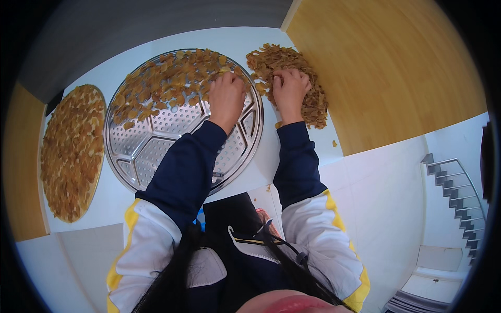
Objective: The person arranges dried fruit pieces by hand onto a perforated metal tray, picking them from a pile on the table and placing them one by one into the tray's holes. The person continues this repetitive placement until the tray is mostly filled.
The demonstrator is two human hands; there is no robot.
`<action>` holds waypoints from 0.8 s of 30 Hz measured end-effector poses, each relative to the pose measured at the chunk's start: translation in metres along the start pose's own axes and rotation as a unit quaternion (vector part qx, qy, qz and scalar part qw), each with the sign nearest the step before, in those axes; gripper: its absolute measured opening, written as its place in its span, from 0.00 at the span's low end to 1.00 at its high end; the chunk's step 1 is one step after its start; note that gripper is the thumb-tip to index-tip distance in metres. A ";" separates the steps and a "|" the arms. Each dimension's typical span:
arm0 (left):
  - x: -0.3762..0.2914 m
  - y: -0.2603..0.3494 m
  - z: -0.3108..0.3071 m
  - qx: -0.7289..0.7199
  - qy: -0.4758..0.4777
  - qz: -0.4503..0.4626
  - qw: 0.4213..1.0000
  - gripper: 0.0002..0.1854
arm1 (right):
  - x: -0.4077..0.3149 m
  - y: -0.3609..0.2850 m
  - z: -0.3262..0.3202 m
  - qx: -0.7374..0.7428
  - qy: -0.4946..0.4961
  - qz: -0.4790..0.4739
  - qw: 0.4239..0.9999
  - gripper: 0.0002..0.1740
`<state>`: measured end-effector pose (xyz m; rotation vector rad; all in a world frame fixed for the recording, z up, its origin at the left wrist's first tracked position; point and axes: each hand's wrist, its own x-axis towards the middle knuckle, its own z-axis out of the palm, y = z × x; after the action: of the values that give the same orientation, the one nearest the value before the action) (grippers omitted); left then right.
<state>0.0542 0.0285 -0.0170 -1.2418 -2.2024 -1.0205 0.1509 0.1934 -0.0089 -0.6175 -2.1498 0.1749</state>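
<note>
My left hand [228, 98] rests over the right part of a round perforated metal tray [168, 154], its fingertips down among brown dried slices [168, 84] spread over the tray's far half. The near half of the tray shows bare metal with holes and raised ribs. To the right, my right hand [290, 92] is on a heap of the same slices [313, 98], fingers curled into it. The fingertips of both hands are turned away, so whether either holds a slice cannot be told. A few slices lie between the tray and the heap.
At the left, a round flat tray [102, 156] is covered with slices. A wooden panel [383, 78] borders the white table [262, 168] on the right, another [23, 168] on the left, and a dark panel [156, 19] behind. One loose slice [334, 143] lies near the right edge.
</note>
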 end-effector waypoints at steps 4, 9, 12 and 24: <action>-0.003 -0.004 0.004 -0.006 -0.018 0.001 1.000 0.05 | 0.001 0.006 -0.006 0.035 -0.036 0.001 0.999 0.04; -0.006 -0.007 0.003 -0.029 0.000 0.008 1.000 0.05 | -0.002 -0.003 -0.004 0.044 -0.091 -0.033 0.994 0.04; -0.007 -0.005 0.003 -0.021 0.010 0.005 1.000 0.05 | -0.007 -0.012 0.001 0.023 -0.107 -0.056 0.992 0.08; -0.003 -0.007 -0.004 -0.034 0.069 -0.011 0.997 0.06 | -0.007 -0.011 0.009 -0.041 -0.033 -0.054 0.997 0.05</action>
<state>0.0499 0.0216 -0.0193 -1.1406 -2.0967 -1.1629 0.1432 0.1813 -0.0161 -0.5459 -2.2574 0.0491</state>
